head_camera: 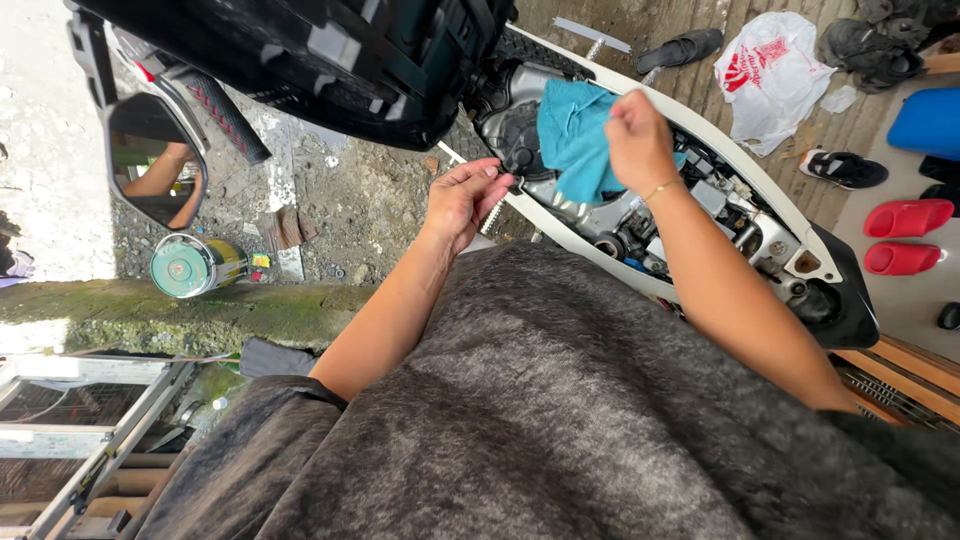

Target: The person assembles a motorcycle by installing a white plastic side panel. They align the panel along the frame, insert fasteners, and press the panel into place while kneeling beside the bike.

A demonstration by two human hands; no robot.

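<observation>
While the teal rag is bunched up in the right hand, it's sitting right on top of the exposed engine bay of a scooter with its body panels pulled off, so I'd say the wiping is mid-way at best. Plenty of the grey metal and wiring around it looks untouched, hard to judge how clean any of it is from here. The rag hangs down-left from the fist, long axis running roughly from the knuckles toward the black seat tipped up above. Right fingers are curled tight around the cloth's upper edge. The left hand is just beside the white frame edge, fingers half bent and pinched together near a small threaded bit; can't tell if it's actually gripping it. The scooter's frame runs diagonally, upper-left to lower-right. Further out: a mirror, a round tin on the gravel, a white plastic bag, red slides.
</observation>
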